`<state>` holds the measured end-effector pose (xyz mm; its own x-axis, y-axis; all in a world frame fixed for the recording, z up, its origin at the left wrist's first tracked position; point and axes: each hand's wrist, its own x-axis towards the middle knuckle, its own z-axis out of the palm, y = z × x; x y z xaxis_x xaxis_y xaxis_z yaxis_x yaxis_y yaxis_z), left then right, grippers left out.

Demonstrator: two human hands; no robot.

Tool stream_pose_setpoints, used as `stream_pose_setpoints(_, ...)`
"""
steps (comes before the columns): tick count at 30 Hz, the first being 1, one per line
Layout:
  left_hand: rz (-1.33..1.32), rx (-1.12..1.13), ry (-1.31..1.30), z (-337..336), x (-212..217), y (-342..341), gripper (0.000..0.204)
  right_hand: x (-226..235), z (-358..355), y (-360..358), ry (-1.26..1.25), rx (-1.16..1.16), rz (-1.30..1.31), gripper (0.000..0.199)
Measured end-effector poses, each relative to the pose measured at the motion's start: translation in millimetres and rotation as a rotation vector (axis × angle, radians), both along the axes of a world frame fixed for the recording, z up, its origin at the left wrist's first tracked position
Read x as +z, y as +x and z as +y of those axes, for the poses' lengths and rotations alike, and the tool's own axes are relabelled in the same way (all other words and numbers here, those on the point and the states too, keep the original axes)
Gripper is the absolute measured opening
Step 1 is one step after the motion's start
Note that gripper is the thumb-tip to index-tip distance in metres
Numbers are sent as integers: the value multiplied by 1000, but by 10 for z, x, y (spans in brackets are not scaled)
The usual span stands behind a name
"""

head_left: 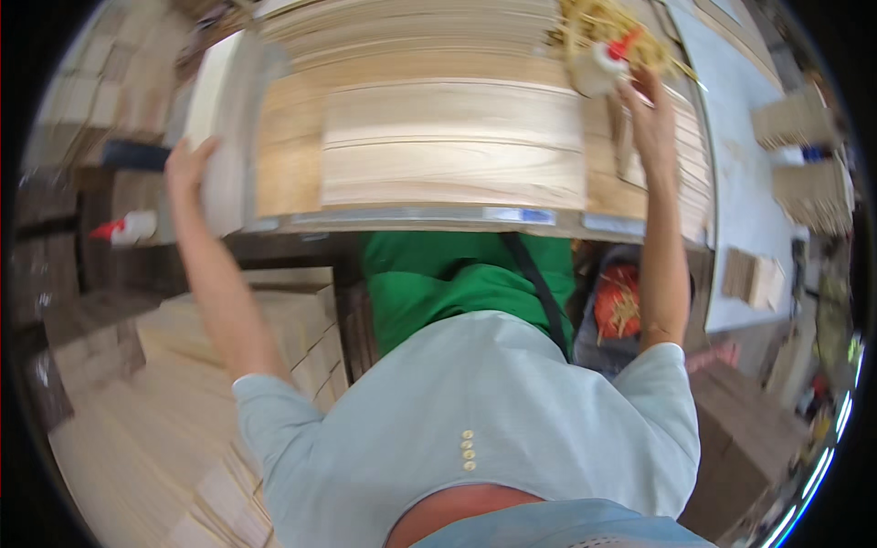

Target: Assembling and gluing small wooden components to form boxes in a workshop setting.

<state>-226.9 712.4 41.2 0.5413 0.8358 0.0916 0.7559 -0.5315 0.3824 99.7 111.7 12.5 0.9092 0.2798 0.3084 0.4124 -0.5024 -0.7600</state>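
Note:
A pale stack of wooden boards (219,137) stands at the left end of the workbench, blurred by motion. My left hand (190,166) grips its left side, thumb over the near edge. In front of me two long, light wooden boards (452,142) lie side by side on the bench. My right hand (651,114) is at the far right, its fingers bent and smeared. They are close beside a white glue bottle (598,73) with a red nozzle; whether they touch or hold it is unclear. Thin wood pieces (690,155) lie by that wrist.
More stacked boards (411,32) line the bench's far side, beside tangled yellowish strips (585,18). Another red-tipped glue bottle (137,226) is at the left. Board piles (137,429) fill the lower left. A light-blue table (744,210) with small wood stacks stands to the right.

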Motion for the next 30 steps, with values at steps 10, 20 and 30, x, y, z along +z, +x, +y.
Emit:
stream_pose_setpoints(10,-114,42,224,-610,605,159,86,461,-404,-797,557,13,109,21)
stream_pose_setpoints(20,-198,-1030,249,-3065,563,978,90,614,-203,-676,270,290,360,49)
stream_pose_setpoints(30,-104,-659,-262,-2020,375,667,42,-99,-143,-672,491,368,468,34)
